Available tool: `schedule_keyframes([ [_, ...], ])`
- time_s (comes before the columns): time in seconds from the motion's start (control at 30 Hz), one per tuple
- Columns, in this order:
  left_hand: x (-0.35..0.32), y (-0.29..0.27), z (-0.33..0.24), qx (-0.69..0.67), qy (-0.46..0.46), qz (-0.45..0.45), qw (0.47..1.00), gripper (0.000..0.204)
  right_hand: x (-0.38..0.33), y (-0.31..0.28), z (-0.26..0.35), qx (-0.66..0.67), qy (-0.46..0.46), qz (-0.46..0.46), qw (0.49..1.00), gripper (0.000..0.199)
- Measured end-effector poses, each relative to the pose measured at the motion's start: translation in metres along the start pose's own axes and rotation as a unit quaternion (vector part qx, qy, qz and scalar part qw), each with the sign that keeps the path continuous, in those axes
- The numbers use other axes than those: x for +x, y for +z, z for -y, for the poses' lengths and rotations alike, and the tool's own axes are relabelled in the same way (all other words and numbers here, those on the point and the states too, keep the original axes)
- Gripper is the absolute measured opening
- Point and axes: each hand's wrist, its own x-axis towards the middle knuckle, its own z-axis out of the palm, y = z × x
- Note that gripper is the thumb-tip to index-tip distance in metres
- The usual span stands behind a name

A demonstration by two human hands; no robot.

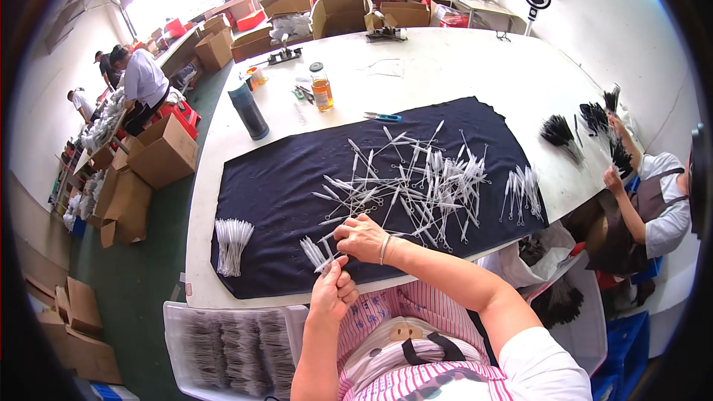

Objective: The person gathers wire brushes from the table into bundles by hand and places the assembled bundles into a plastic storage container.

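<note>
My left hand [333, 289] is closed round the wire ends of a small bundle of white wire brushes [313, 255], whose bristled tips fan up to the left. Just above it, my right hand [362, 238], with a band at the wrist, has its fingers pinched on a small white wire brush beside the bundle. A loose, tangled pile of similar brushes [445, 182] with looped wire ends lies on the dark cloth [286, 171]. To the left stands a neat bunch of brushes [233, 245], and a smaller group of brushes [523, 191] lies at the right.
Blue-handled snips [383, 116] lie at the cloth's far edge. Beyond are a glass jar [321, 87] and a dark bottle [248, 111]. A white bin of bundled brushes [194, 356] stands below the near edge. At the right, a co-worker [639, 200] handles black brushes [561, 137].
</note>
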Motion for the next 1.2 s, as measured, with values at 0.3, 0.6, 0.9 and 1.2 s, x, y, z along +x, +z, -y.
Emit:
schedule_keyframes([
  [0.3, -0.008, 0.008, -0.013, 0.059, 0.156, 0.008, 0.986, 0.021, -0.002, -0.005, 0.026, -0.029, 0.172, -0.080, 0.981, 0.007],
  [0.6, 0.004, 0.003, -0.006, -0.046, 0.103, -0.162, 0.980, 0.023, 0.009, -0.002, -0.023, -0.150, 0.168, -0.060, 0.973, 0.017],
  [0.9, 0.014, -0.025, -0.011, -0.060, 0.086, -0.020, 0.994, 0.021, 0.022, -0.009, -0.047, -0.067, 0.110, -0.129, 0.983, 0.005],
  [1.2, 0.053, 0.038, -0.008, 0.005, 0.208, 0.031, 0.978, 0.033, 0.015, 0.000, -0.012, 0.275, 0.176, -0.211, 0.922, 0.016],
])
